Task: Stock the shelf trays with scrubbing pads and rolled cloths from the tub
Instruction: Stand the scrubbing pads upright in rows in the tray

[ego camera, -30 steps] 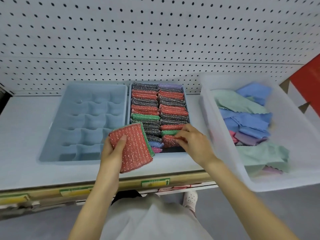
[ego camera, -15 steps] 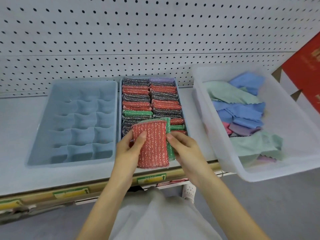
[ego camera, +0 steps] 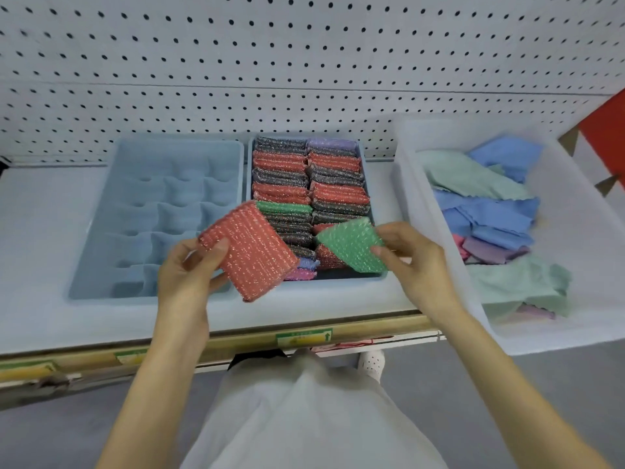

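My left hand point(ego camera: 189, 275) pinches a red glittery scrubbing pad point(ego camera: 248, 252) by its near corner, above the gap between the two trays. My right hand point(ego camera: 414, 262) pinches a green scrubbing pad point(ego camera: 351, 243) over the front right of the pad tray point(ego camera: 338, 282). That blue tray holds two rows of upright red, grey, green and purple pads. Left of it sits a blue divided tray point(ego camera: 101, 238) whose compartments hold nothing. The translucent white tub point(ego camera: 419, 211) at the right holds loose flat cloths point(ego camera: 490, 218) in blue, green, pink and purple.
Both trays stand on a white shelf point(ego camera: 40, 238) backed by a white pegboard point(ego camera: 304, 62). Price labels run along the shelf's front edge point(ego camera: 304, 336). The tub overhangs the shelf at the right. A red panel point(ego camera: 605, 130) shows at the far right.
The two pads were stacked together in my left hand. My right hand has taken the green one off and drawn it to the right, so each hand now holds one pad.
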`<state>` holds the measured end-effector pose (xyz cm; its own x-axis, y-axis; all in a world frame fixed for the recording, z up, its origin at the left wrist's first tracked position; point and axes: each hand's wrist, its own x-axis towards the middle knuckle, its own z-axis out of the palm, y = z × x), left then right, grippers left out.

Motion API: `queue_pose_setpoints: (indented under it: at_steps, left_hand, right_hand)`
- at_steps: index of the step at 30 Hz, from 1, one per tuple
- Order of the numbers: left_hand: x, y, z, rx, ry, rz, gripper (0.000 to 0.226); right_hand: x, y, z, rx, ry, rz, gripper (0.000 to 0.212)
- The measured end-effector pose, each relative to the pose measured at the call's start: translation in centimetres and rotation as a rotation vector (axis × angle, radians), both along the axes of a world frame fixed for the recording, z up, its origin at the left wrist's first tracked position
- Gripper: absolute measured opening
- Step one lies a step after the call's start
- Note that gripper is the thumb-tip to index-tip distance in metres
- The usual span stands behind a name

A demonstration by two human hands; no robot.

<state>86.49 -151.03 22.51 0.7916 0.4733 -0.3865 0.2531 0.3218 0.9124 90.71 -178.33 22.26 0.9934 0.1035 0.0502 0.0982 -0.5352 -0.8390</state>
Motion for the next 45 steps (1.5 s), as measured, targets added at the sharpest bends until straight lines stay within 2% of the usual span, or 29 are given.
queue_pose_setpoints:
  at_steps: [3,5,14,18,21,29,31,32,34,36,38,41,43,45]
  left_hand:
    - [-0.2,0.4,0.1,-0.034,-0.019,0.024,0.01]
    - [-0.4,0.2,0.2,-0.043,-0.024,0.029,0.012]
    - [-1.3,0.0,-0.2,-0.069,-0.027,0.053,0.012]
    - [-1.3,0.0,0.0,-0.068,-0.026,0.059,0.012]
    - [-1.4,0.2,0.2,-0.057,-0.019,0.052,0.011]
    - [-1.5,-0.8,-0.1,-0.098,0.025,-0.024,0.01]
    - [-1.5,-1.8,0.0,-0.101,0.044,-0.083,0.01]
    - [-1.4,-2.4,0.1,-0.094,0.053,-0.116,0.011]
    - [-1.4,-3.7,0.3,-0.08,0.053,-0.196,0.013]
    - [-1.4,-5.4,0.6,-0.06,0.04,-0.301,0.013]
    - [-1.0,-6.7,0.8,-0.009,0.026,-0.407,0.015]
    - [0.1,-6.7,1.0,0.192,-0.059,-0.523,0.007]
    - [0.8,-5.1,1.1,0.487,-0.098,-0.534,0.005]
    - [1.2,-3.2,1.0,0.801,-0.063,-0.539,0.024]
  right_hand:
    - [0.0,0.5,-1.2,-0.298,-0.195,0.116,0.02]
    - [0.5,0.8,-1.4,-0.4,-0.257,0.125,0.018]
    - [1.7,0.0,0.3,-0.609,-0.466,0.346,0.011]
    - [2.0,2.0,-1.8,-0.702,-0.432,0.376,0.015]
    - [2.2,2.4,-2.8,-0.642,-0.285,0.347,0.019]
    - [1.3,0.9,-2.6,-0.422,-0.109,0.34,0.025]
    - [1.3,0.4,-2.0,-0.356,-0.054,0.267,0.023]
    - [1.4,0.2,-1.4,-0.272,-0.021,0.172,0.021]
    - [1.3,0.1,0.3,0.028,0.105,0.015,0.018]
    - [0.7,0.8,1.5,0.281,0.284,0.049,0.021]
    - [-0.1,1.7,1.7,0.354,0.314,0.138,0.022]
    - [-0.1,1.5,1.8,0.395,0.226,0.065,0.02]
    - [0.5,0.3,1.6,0.331,0.111,-0.025,0.022]
    - [0.8,-0.8,1.3,0.256,0.019,-0.075,0.029]
